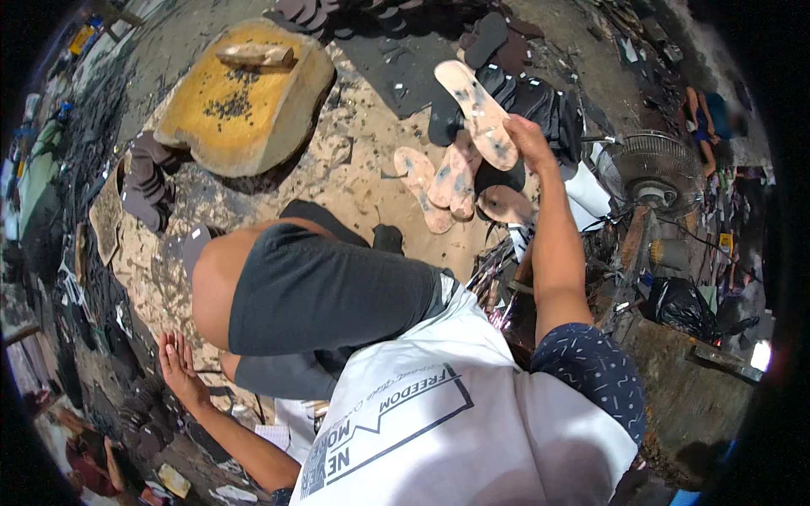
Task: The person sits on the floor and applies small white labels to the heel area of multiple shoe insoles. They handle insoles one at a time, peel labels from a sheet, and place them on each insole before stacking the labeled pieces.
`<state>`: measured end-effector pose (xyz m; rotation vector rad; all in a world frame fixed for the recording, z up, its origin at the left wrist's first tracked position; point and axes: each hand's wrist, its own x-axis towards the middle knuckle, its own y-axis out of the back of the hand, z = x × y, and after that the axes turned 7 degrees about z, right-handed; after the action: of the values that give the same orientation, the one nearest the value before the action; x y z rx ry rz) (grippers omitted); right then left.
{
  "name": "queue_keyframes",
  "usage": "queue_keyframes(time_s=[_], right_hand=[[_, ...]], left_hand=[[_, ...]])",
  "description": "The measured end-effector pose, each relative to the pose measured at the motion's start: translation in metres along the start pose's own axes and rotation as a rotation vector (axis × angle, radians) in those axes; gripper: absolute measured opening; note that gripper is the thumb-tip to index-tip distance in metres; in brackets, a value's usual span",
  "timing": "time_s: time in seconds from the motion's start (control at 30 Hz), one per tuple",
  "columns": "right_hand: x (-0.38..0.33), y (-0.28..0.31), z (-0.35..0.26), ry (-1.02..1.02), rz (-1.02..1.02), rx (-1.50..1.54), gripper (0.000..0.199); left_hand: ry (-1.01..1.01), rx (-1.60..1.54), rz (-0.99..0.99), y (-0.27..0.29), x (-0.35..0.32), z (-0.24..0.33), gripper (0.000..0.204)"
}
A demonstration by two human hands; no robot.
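My right hand (529, 142) grips a pale tan shoe insole (472, 105) by its edge, raised over the ground at the upper middle. Dark smudges mark its surface. Below it, several similar tan insoles (415, 179) lie on the tan ground sheet, partly overlapping. A single insole (504, 204) rests closer to my right forearm. Beside my right hand is a pile of black soles (544, 110). My left hand (180, 369) is out to the left beside my bent knee, its fingers stretched out and nothing in it.
A thick wooden block (202, 126) with a yellow top carries black bits and a short wooden piece (253, 56). Brown soles (148, 181) stand stacked at left. A fan (658, 164) and black bag (682, 305) are at right. Other people (89, 464) sit at the edges.
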<state>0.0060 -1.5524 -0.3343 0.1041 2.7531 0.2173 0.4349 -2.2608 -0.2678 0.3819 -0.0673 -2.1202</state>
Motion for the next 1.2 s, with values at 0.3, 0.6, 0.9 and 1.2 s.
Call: queue_keyframes(time_s=[0.3,0.6,0.9,1.2], right_hand=[[0.010,-0.133,0.127,0.271,0.100,-0.608,0.037],[0.002,-0.188,0.115,0.276,-0.038,-1.043,0.073],[0.060,-0.166,0.060,0.054,0.299,-1.267,0.085],[0.017,-0.057,0.038,0.309,0.467,-0.433,0.047]], left_hand=[[0.035,0.024,0.027,-0.012,0.004,-0.006,0.052],[0.074,0.008,0.081,0.007,-0.004,-0.016,0.052],[0.069,0.041,0.055,0.004,0.006,-0.007,0.052],[0.130,0.035,0.099,0.006,0.005,-0.016,0.052]])
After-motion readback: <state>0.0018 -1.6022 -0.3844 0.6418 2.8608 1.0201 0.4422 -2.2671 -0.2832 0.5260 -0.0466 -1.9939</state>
